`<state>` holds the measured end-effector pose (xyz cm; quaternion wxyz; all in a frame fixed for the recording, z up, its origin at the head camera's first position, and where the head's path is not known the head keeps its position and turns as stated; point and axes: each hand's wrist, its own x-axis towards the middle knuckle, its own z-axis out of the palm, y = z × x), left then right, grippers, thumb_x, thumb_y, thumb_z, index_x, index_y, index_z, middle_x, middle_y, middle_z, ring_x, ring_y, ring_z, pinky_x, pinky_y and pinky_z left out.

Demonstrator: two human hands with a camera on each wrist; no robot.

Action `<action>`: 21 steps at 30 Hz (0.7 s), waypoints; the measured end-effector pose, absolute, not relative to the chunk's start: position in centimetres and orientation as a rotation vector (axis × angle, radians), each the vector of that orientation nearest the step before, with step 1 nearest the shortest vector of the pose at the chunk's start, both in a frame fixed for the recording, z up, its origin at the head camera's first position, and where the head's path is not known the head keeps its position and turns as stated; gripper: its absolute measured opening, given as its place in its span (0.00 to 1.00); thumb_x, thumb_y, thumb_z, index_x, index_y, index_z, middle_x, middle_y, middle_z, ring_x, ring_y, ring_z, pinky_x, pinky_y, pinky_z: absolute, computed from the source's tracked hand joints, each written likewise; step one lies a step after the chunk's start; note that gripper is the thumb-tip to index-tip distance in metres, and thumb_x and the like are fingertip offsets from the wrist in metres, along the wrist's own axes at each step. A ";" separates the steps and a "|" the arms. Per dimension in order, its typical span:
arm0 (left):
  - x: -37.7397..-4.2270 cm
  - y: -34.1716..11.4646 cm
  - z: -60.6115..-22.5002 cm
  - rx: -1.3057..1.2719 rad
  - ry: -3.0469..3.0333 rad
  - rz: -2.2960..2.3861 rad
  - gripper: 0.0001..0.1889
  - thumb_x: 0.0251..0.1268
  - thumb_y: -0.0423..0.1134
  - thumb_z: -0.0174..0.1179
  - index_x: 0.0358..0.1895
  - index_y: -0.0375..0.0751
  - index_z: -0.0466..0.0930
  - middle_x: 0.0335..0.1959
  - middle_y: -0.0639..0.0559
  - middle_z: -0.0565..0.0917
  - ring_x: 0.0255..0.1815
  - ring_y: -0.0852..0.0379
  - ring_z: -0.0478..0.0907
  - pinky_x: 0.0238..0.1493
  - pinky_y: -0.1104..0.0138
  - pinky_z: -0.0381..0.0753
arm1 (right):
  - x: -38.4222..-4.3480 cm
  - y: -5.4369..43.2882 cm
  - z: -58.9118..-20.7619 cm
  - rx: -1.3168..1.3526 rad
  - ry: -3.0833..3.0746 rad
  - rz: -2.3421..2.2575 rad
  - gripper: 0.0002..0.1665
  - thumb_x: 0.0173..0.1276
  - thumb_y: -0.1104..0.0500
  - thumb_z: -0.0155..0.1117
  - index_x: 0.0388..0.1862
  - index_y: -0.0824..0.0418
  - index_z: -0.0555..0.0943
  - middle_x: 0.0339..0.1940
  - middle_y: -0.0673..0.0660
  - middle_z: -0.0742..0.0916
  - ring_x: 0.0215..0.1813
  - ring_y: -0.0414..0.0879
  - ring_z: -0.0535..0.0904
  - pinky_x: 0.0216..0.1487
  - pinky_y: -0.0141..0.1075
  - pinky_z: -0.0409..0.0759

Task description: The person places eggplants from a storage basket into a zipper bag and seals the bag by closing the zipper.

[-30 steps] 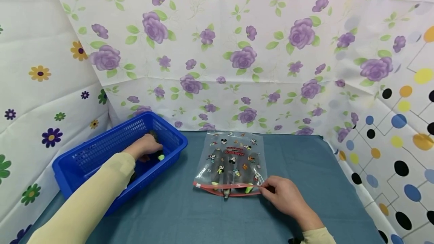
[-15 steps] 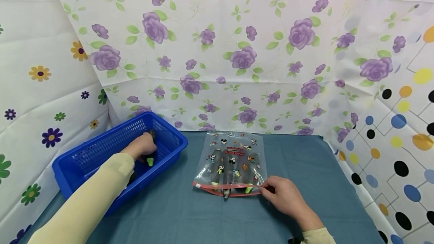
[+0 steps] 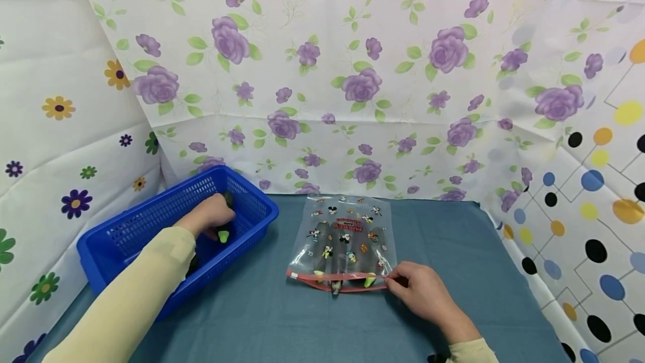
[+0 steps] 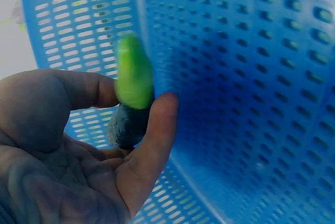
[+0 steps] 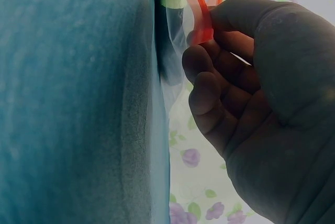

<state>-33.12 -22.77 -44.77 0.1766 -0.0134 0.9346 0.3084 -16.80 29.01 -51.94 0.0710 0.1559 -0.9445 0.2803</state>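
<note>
In the head view my left hand (image 3: 211, 212) reaches into the blue plastic basket (image 3: 126, 226). It grips a dark green cucumber (image 4: 125, 127) with a bright green end; thumb and fingers lie around it in the left wrist view. The hand hides part of its dark body. My right hand (image 3: 423, 293) pinches the right corner of a clear zip bag (image 3: 312, 256) by its red zip edge. Inside the bag lie several dark, long cucumbers (image 3: 325, 245), their ends towards the bag's mouth. One end pokes out past the red edge.
A blue-green cloth (image 3: 242, 318) covers the table. Flowered sheets (image 3: 302, 83) hang behind and at the left, and a dotted sheet (image 3: 594, 228) hangs at the right. Something dark lies in the basket beside my left forearm, mostly hidden.
In the basket, my left hand has shifted left with the cucumber, whose bright end now points more towards me. My right hand and the bag have stayed in place.
</note>
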 end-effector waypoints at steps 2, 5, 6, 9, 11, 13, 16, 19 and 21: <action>-32.9 -22.7 -44.3 -0.019 2.647 0.910 0.04 0.73 0.31 0.53 0.41 0.37 0.67 0.35 0.41 0.70 0.27 0.46 0.83 0.28 0.52 0.92 | -16.8 29.0 -52.0 0.469 -2.838 0.846 0.13 0.75 0.58 0.80 0.32 0.39 0.89 0.30 0.35 0.83 0.29 0.30 0.75 0.32 0.34 0.78; -32.8 -22.7 -43.7 -0.004 2.649 0.955 0.08 0.74 0.32 0.54 0.48 0.30 0.68 0.39 0.38 0.72 0.28 0.46 0.83 0.29 0.51 0.92 | -16.8 29.0 -51.9 0.471 -2.834 0.845 0.13 0.74 0.58 0.80 0.32 0.40 0.90 0.30 0.35 0.83 0.29 0.30 0.75 0.32 0.34 0.78; -32.8 -22.6 -43.5 0.001 2.649 0.970 0.11 0.75 0.32 0.54 0.52 0.28 0.68 0.41 0.37 0.72 0.29 0.46 0.83 0.29 0.51 0.92 | -16.8 29.0 -51.9 0.472 -2.834 0.843 0.13 0.74 0.58 0.80 0.32 0.40 0.90 0.30 0.35 0.83 0.29 0.30 0.75 0.32 0.34 0.78; -32.7 -22.5 -43.0 0.010 2.635 1.014 0.19 0.76 0.33 0.55 0.61 0.23 0.66 0.46 0.34 0.73 0.32 0.44 0.84 0.31 0.50 0.93 | -16.8 29.0 -51.9 0.477 -2.835 0.837 0.13 0.74 0.58 0.80 0.32 0.40 0.90 0.30 0.35 0.83 0.29 0.30 0.75 0.33 0.34 0.78; -32.5 -22.4 -42.6 0.014 2.623 1.050 0.24 0.77 0.33 0.57 0.67 0.20 0.63 0.50 0.32 0.73 0.35 0.43 0.84 0.33 0.49 0.93 | -16.8 29.0 -51.9 0.481 -2.837 0.837 0.13 0.75 0.58 0.80 0.32 0.40 0.90 0.30 0.35 0.83 0.30 0.29 0.75 0.33 0.34 0.78; -32.3 -22.3 -42.1 0.019 2.615 1.080 0.29 0.78 0.33 0.58 0.71 0.17 0.60 0.54 0.28 0.73 0.39 0.41 0.85 0.34 0.48 0.93 | -16.8 29.0 -51.9 0.482 -2.838 0.842 0.13 0.75 0.58 0.80 0.32 0.40 0.90 0.30 0.35 0.83 0.30 0.30 0.75 0.33 0.34 0.78; -31.9 -22.1 -41.5 0.027 2.621 1.114 0.35 0.79 0.33 0.59 0.77 0.15 0.54 0.61 0.23 0.72 0.46 0.37 0.84 0.36 0.46 0.93 | -16.9 29.1 -51.9 0.481 -2.841 0.840 0.13 0.75 0.58 0.80 0.32 0.39 0.90 0.30 0.35 0.83 0.30 0.29 0.75 0.33 0.34 0.78; -31.5 -22.0 -41.0 0.033 2.632 1.121 0.38 0.80 0.34 0.59 0.79 0.14 0.51 0.64 0.20 0.70 0.53 0.32 0.83 0.35 0.47 0.93 | -16.8 29.1 -51.9 0.477 -2.842 0.834 0.13 0.75 0.57 0.80 0.32 0.39 0.89 0.30 0.34 0.83 0.30 0.29 0.75 0.33 0.34 0.78; -31.4 -21.9 -40.8 0.028 2.633 1.124 0.38 0.80 0.34 0.59 0.80 0.14 0.50 0.66 0.19 0.70 0.56 0.28 0.82 0.35 0.48 0.93 | -16.8 29.1 -52.0 0.478 -2.842 0.833 0.13 0.75 0.57 0.80 0.33 0.39 0.89 0.30 0.34 0.83 0.29 0.30 0.75 0.33 0.34 0.77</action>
